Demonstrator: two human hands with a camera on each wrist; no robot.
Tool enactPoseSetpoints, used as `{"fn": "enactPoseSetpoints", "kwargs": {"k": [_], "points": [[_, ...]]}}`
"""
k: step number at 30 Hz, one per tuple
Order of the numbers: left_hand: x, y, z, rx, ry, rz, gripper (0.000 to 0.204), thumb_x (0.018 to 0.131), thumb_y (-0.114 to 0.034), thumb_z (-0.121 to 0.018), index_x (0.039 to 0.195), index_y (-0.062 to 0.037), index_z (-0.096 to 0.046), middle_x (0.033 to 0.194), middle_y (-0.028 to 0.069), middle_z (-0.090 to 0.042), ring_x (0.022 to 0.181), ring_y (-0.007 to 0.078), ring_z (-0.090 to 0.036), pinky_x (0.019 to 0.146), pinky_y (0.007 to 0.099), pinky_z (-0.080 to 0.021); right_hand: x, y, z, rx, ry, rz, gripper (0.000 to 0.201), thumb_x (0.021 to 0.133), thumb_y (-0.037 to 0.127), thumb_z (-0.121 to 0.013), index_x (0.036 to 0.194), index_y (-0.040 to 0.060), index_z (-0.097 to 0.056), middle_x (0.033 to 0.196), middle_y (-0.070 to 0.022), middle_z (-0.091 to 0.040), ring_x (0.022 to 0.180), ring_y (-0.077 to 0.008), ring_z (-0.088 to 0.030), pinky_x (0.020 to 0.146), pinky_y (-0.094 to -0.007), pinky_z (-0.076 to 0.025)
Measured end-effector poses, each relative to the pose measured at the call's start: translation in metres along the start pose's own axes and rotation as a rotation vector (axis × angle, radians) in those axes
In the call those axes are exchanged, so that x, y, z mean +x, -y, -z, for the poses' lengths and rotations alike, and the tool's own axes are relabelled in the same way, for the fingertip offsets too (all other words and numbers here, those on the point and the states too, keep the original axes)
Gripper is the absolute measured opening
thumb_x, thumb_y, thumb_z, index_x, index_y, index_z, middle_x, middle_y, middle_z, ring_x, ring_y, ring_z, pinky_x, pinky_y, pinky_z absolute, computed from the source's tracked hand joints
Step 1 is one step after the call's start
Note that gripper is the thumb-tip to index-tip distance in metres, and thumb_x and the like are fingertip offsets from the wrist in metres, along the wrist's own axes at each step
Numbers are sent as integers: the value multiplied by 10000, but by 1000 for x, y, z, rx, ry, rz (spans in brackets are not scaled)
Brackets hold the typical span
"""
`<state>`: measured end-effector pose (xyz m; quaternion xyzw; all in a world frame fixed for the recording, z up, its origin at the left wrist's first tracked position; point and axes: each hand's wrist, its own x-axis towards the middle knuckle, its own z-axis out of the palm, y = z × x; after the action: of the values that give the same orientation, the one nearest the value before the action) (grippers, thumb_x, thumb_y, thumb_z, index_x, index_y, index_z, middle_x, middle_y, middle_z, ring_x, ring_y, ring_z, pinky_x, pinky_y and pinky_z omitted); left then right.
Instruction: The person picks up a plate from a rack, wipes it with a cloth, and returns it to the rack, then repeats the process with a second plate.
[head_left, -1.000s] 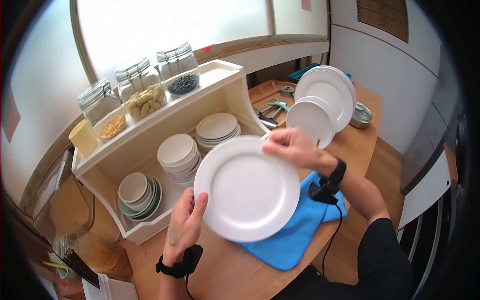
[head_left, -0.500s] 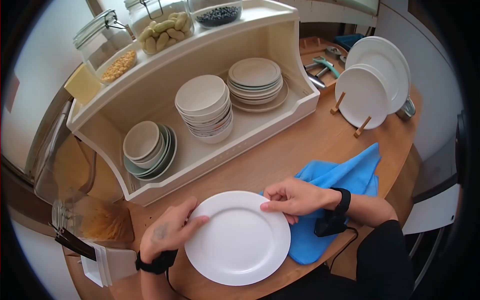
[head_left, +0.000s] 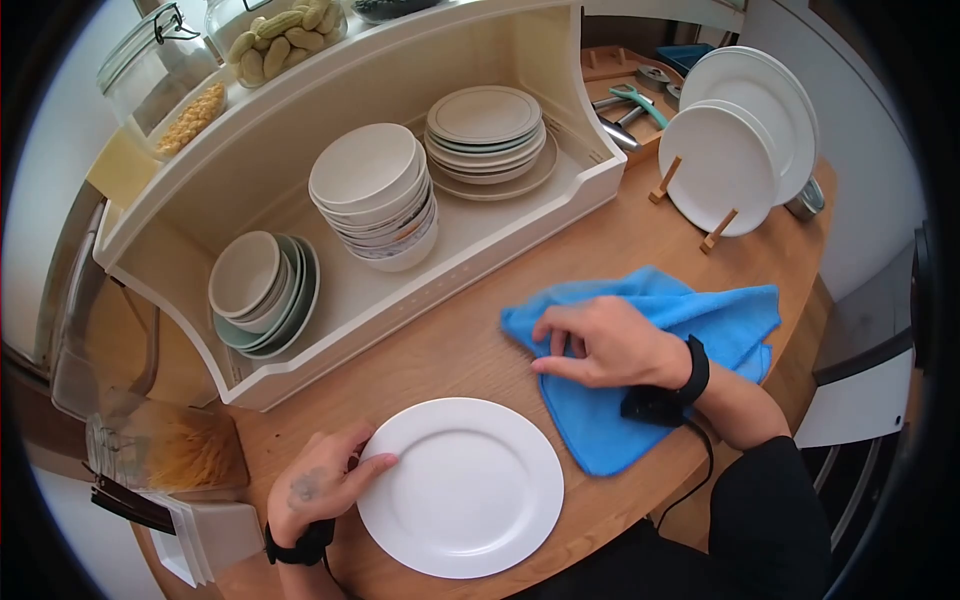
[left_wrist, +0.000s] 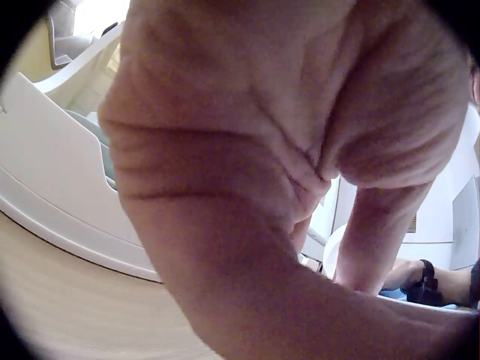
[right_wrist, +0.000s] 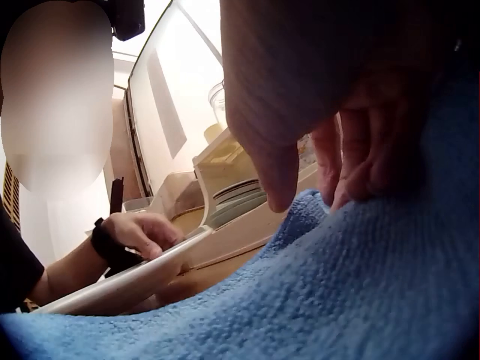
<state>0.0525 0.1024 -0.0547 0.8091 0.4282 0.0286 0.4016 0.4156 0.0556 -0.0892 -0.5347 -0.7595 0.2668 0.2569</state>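
Observation:
A white plate (head_left: 460,490) lies low over the front of the wooden table in the head view. My left hand (head_left: 322,478) holds its left rim, thumb on top and the other fingers partly hidden. That same hand (left_wrist: 262,150) fills most of the left wrist view. To the right, my right hand (head_left: 622,345) is over a rumpled blue cloth (head_left: 600,430), thumb and forefinger apart. In the right wrist view, the bent fingers (right_wrist: 352,165) touch the cloth, and the thumb stands away from them.
A cream shelf (head_left: 420,290) behind the plate holds bowls (head_left: 370,185), small plates (head_left: 485,115) and more dishes (head_left: 265,290). White plates (head_left: 720,165) stand in a wooden rack at the right. A glass jar (head_left: 170,445) and white containers (head_left: 205,540) are at the left.
The plate has come down from its raised position toward the table, still in my left hand. My right hand has left the plate's rim and moved right onto the blue cloth.

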Motion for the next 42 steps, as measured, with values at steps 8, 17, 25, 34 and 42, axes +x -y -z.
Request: {"fn": "enactPoseSetpoints", "kwargs": {"k": [8,17,25,34,42], "points": [[3,-5,-5,124,7,128,448,916,-375,-747,1029,53,-675,786,201,-713,701,300,-707,652,386,-549,-4,18,1,-414,-151,58,296,869,291,-759,1022,59,-659,940,-99,-628,877,-311,-667,677,-439,-531],[-3,-1,-8,41,-120,-44,417,922,-307,-753,1115,39,-622,900,194,-701,700,267,-690,645,363,-550,22,28,3,-271,-211,100,143,870,117,-705,944,34,-616,859,-131,-649,752,-328,-648,671,-414,-524],[-12,-25,-19,388,-243,5,355,913,-282,-732,1109,-8,-617,1021,162,-638,903,356,-654,767,432,-544,41,34,-40,39,34,363,148,916,155,-680,1009,46,-645,1010,-153,-625,954,-361,-622,789,-444,-503],[-11,-36,-35,566,-188,165,337,843,-262,-779,1021,-29,-613,996,141,-632,938,326,-647,724,430,-540,48,25,-60,80,83,159,143,846,124,-716,961,48,-676,754,-59,-658,544,-200,-583,516,-328,-462],[-8,-37,-38,457,-160,313,403,789,-259,-816,1051,-32,-609,973,144,-647,868,374,-665,701,467,-514,57,29,-48,255,258,-27,104,824,90,-697,909,33,-678,709,-25,-653,489,-99,-540,469,-260,-402]]}}
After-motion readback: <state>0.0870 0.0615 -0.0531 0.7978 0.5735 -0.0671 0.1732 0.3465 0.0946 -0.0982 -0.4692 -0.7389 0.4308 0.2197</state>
